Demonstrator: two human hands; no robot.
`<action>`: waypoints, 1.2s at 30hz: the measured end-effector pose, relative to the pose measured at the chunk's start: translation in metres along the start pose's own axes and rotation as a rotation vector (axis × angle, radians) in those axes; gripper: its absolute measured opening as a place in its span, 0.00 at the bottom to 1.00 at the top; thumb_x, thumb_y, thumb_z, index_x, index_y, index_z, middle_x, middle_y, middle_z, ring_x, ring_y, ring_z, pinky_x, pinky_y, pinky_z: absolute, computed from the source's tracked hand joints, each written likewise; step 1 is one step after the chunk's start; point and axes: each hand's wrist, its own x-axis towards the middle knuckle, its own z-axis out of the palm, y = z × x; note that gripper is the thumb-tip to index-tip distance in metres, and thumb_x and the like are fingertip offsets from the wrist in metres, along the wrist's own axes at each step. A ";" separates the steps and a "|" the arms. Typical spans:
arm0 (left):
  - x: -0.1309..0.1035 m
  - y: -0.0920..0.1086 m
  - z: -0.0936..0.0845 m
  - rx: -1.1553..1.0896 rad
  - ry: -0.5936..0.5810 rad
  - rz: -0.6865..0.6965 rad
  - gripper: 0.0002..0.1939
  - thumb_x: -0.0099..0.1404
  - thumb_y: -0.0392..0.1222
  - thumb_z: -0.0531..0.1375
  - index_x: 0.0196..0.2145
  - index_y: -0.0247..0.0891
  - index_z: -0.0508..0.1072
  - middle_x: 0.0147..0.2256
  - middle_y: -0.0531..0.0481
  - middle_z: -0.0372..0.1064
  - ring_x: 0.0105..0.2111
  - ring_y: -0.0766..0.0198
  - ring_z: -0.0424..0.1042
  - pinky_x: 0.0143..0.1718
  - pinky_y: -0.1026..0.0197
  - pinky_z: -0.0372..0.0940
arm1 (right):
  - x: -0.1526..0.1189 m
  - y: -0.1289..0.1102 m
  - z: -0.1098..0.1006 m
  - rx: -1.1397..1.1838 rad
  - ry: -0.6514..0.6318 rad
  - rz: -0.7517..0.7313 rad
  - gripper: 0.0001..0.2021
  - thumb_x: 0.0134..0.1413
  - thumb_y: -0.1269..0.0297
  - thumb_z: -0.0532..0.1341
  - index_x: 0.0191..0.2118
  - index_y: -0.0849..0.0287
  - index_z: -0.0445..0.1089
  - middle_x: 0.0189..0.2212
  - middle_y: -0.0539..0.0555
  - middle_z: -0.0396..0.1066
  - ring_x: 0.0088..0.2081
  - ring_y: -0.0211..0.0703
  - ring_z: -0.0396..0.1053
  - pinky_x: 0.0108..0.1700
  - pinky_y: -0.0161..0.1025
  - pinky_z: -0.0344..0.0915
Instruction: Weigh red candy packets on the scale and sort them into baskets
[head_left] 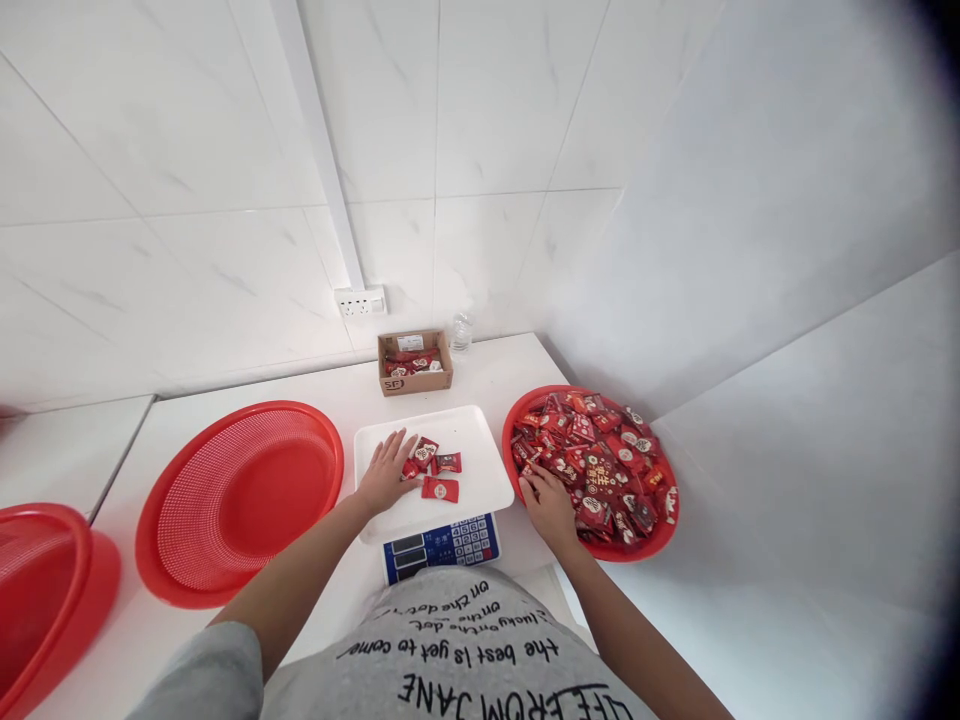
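Several small red packets [440,489] lie on a white tray [480,450] that sits on a scale with a blue keypad [442,545]. My left hand [386,474] rests at the left side of the tray, fingers spread, beside the packets and touching the nearest one. On the right, a red basket [669,535] is heaped with red and dark red packets [600,470]. My right hand [549,507] is at the basket's left edge, its fingers bent around a small red packet at the fingertips.
An empty red basket [247,500] stands left of the tray, and part of another [45,600] shows at the far left. Behind the tray are a cardboard box [416,382] with packets and a clear plastic container [461,332]. A socket [361,301] is on the wall.
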 end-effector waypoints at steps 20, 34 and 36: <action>0.028 0.063 0.011 0.058 0.010 -0.295 0.32 0.63 0.60 0.45 0.60 0.42 0.53 0.63 0.40 0.44 0.62 0.44 0.43 0.55 0.35 0.45 | 0.001 0.000 0.000 0.001 -0.040 0.026 0.19 0.58 0.57 0.48 0.39 0.60 0.74 0.48 0.59 0.68 0.48 0.48 0.63 0.52 0.45 0.59; -0.010 0.023 0.019 0.236 0.026 0.069 0.35 0.62 0.58 0.50 0.62 0.46 0.47 0.64 0.46 0.41 0.63 0.47 0.37 0.59 0.37 0.37 | 0.000 0.004 0.004 0.016 0.004 0.003 0.18 0.58 0.57 0.49 0.37 0.58 0.74 0.47 0.58 0.69 0.47 0.48 0.64 0.50 0.46 0.60; -0.015 0.014 0.014 0.238 0.042 -0.031 0.36 0.61 0.57 0.51 0.63 0.43 0.47 0.64 0.44 0.40 0.63 0.47 0.36 0.59 0.38 0.38 | -0.001 0.003 0.002 0.012 0.054 -0.025 0.17 0.58 0.57 0.49 0.39 0.58 0.73 0.47 0.59 0.68 0.47 0.48 0.64 0.50 0.46 0.60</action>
